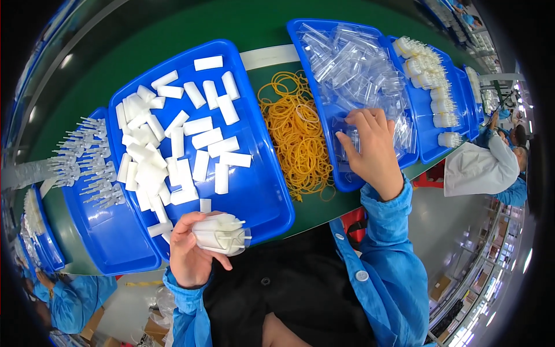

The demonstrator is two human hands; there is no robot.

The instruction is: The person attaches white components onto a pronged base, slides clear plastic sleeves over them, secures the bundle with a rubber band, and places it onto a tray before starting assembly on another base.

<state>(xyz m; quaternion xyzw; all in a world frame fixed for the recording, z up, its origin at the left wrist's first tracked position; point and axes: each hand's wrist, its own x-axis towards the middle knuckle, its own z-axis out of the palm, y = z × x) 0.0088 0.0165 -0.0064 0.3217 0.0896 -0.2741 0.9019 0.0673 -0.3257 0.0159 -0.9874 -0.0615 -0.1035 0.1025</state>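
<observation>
Near the table's front edge, the left hand (191,254) clamps a bundle of white parts (221,233) (kept together), while the right hand (370,147) reaches, fingers spread, into the tray of clear sleeves (352,69).

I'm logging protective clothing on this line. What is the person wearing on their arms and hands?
Both hands are bare: no gloves on the left hand or the right hand. Each forearm is covered by a long bright blue sleeve of a work coat, gathered at the wrist. The coat hangs open over a black top and has round snap buttons along its front edge.
</observation>
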